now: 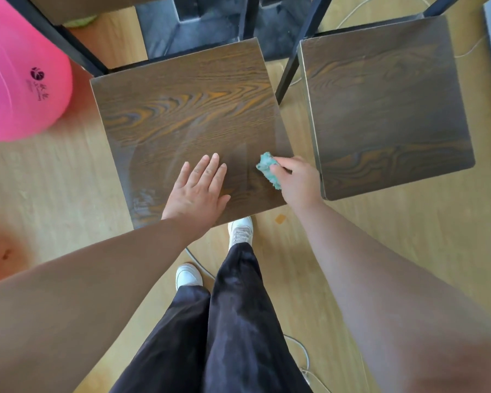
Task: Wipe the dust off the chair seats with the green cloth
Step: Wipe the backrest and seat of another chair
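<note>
Green cloth [269,172]: fluffy, teal-green, bunched small. It is gripped in the right hand [296,180] and lies against the near right corner of the left chair seat [187,114]. That seat is a square, dark wood-grain board, level, with pale smears near its front left edge. The right chair seat [386,103] has the same finish and stands just beside it, not touching.

The near seat [182,109] lies bare beyond the left hand [199,188] and the right hand [295,180] gripping the cloth [268,171]. A narrow floor gap, crossed by a black leg [293,66], parts it from the right seat [386,109]. A pink ball [20,80] sits near its left side.
</note>
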A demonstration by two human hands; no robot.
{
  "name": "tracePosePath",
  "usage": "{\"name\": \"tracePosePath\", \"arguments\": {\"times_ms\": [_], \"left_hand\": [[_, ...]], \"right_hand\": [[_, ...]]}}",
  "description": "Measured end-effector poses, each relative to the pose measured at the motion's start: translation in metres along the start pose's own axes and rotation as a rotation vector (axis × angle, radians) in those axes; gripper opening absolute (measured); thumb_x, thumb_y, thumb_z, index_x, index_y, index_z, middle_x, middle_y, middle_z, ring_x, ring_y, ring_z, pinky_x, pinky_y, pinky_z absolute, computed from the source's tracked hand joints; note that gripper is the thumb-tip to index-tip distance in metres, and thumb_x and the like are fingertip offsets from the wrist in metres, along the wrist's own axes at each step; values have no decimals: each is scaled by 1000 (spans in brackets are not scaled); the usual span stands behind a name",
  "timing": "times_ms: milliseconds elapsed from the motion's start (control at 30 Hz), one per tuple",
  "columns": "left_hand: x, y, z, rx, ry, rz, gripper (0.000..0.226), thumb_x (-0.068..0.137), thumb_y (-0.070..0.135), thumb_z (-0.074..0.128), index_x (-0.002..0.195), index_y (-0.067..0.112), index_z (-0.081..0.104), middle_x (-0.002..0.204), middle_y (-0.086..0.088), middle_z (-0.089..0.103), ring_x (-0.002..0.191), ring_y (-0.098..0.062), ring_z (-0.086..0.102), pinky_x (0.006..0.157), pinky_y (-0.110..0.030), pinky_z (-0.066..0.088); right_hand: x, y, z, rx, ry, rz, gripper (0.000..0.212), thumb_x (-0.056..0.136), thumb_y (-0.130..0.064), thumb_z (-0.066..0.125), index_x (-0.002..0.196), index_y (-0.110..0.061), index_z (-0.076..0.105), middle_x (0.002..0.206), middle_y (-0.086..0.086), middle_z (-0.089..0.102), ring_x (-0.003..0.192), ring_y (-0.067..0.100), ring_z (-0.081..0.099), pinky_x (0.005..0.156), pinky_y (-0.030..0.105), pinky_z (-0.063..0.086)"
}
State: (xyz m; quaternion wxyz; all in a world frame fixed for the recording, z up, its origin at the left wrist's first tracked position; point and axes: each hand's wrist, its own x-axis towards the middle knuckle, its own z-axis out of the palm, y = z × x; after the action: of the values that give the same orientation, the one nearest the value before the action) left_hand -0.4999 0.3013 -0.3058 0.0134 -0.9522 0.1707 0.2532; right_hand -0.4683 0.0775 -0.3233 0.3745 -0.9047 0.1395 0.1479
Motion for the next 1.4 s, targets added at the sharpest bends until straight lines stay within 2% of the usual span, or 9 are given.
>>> {"name": "tracePosePath", "arguments": {"times_ms": [67, 267, 400, 567, 733, 900, 1100, 1300, 1400], "left_hand": [[18, 4, -8, -1, 5, 0, 65, 104, 48, 13, 158, 14, 0, 166, -5, -9, 153, -22, -10, 124, -47, -2], [73, 14, -32, -2, 22, -33, 65, 103, 47, 11, 158, 15, -3, 166, -4, -11, 152, -21, -12, 124, -47, -2], [99, 13, -41, 10, 40, -46, 65, 104, 47, 12, 158, 15, -1, 166, -5, -9, 153, -21, -10, 124, -47, -1], [114, 14, -42, 30, 14, -29, 65, 103, 49, 10, 158, 15, -3, 166, -6, -10, 153, -21, -11, 124, -47, -2], [119, 15, -37, 18, 16, -49, 65, 104, 49, 11, 158, 15, -1, 166, -6, -9, 153, -21, -10, 124, -47, -2], [115, 18, -38, 14, 1, -60, 65, 104, 49, 11, 158, 15, -3, 166, -5, -11, 153, -21, -11, 124, -47, -2], [99, 18, -37, 17, 18, -53, 65, 104, 48, 11, 158, 14, -2, 166, -6, -9, 153, -22, -9, 124, -47, 0], [75, 29, -29, 34, 28, -29, 66, 104, 48, 14, 158, 13, 0, 166, -6, -6, 153, -22, -6, 124, -47, 1], [60, 36, -22, 28, 32, -13, 65, 104, 48, 14, 158, 13, 1, 166, -6, -5, 153, -22, -5, 124, -47, 1]], "right_hand": [[20, 2, -16, 40, 61, 48, 28, 96, -24, 60, 121, -17, 69, 105, -6, 63, 95, 10, 60, 70, 7, 41], [92, -1, -46, 43, 101, 56, 27, 93, -25, 62, 118, -18, 71, 101, 1, 61, 96, 18, 61, 85, 32, 52], [136, -21, -52, -62, -23, -62, 29, 96, -25, 59, 122, -21, 69, 104, 0, 58, 100, 17, 57, 82, 23, 43], [167, -45, -45, -95, -131, -101, 33, 97, -28, 59, 128, -21, 64, 118, -2, 59, 103, 9, 54, 79, 16, 47], [166, -41, -42, -44, -180, -66, 33, 96, -27, 60, 128, -21, 64, 124, -1, 64, 109, 13, 59, 91, 28, 53], [149, -24, -45, -54, -207, -58, 32, 94, -24, 64, 126, -22, 65, 123, -2, 64, 109, 11, 58, 85, 18, 48], [109, 2, -44, -86, -223, -63, 28, 93, -18, 66, 120, -16, 69, 108, 0, 62, 101, 15, 60, 83, 21, 51], [65, 25, -37, -183, -200, -107, 25, 92, -11, 65, 115, -11, 72, 109, 4, 62, 95, 17, 62, 77, 14, 42], [40, 33, -31, -211, -180, -125, 25, 92, -9, 64, 116, -11, 72, 111, 6, 63, 95, 17, 62, 77, 13, 43]]}}
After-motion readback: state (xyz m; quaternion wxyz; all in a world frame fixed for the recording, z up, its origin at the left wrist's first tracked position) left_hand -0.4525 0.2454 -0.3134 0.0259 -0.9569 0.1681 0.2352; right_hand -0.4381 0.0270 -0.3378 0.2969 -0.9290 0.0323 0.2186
